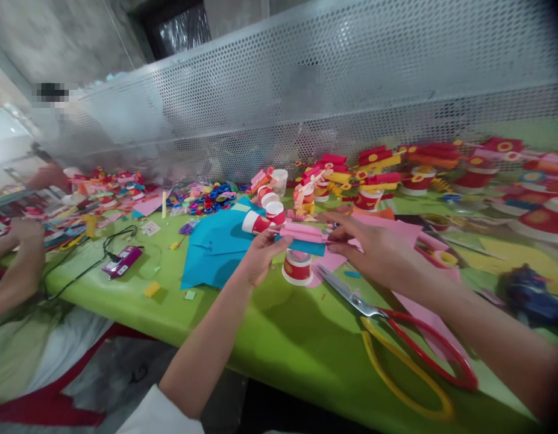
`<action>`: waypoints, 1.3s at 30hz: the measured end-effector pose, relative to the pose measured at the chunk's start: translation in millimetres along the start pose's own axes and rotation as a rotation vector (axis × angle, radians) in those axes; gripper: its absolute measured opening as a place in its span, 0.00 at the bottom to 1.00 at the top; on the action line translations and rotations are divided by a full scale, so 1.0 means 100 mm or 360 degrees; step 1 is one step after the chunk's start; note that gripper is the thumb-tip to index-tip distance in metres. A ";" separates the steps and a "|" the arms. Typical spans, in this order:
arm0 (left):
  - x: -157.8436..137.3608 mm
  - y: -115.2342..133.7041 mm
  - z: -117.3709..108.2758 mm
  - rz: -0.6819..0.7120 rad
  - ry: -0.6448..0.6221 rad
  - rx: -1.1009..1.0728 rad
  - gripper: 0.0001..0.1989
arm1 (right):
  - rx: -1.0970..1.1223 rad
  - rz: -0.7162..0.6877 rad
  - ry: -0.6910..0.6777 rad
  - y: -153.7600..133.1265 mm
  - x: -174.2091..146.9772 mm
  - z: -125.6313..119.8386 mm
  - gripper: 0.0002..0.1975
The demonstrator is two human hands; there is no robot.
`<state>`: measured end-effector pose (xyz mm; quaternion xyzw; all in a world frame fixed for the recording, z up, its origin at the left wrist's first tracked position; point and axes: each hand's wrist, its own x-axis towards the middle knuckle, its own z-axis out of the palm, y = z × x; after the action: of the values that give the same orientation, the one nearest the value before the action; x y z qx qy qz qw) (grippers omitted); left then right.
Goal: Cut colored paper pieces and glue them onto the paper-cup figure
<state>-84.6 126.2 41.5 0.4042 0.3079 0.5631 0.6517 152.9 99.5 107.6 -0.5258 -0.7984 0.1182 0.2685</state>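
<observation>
Pink and blue paper rolls [301, 233], joined side by side, are held above a red-and-white paper cup [297, 269] that stands on the table. My left hand [262, 256] pinches their left end between thumb and fingers. At the right end, my right hand [367, 241] has its fingertips closed on the rolls; a small bit between these fingers is too small to make out. Large scissors [369, 310] with red and yellow handles lie partly open below my right hand. Two more paper cups [275, 212] sit behind my left hand, one of them tipped over.
Blue paper [216, 253] and pink paper [403, 232] lie on the green table [161, 319]. Finished-looking paper-cup models [372, 193] line the mesh panel [351, 78]. A purple device [123, 262] with a cable lies left, near another person's arm [21, 265].
</observation>
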 end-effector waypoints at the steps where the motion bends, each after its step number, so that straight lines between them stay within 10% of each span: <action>1: 0.00 0.00 0.00 0.0001 0.0015 -0.0010 0.21 | -0.0004 0.0005 -0.0002 0.00 0.01 0.00 0.30; 39: -0.02 0.11 0.01 -0.0176 -0.0063 0.0045 0.20 | 0.0198 -0.0007 0.0107 -0.05 0.02 0.01 0.23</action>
<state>-89.8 124.3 51.7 0.4068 0.3249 0.5138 0.6819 147.5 99.2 109.7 -0.5100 -0.7813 0.1494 0.3274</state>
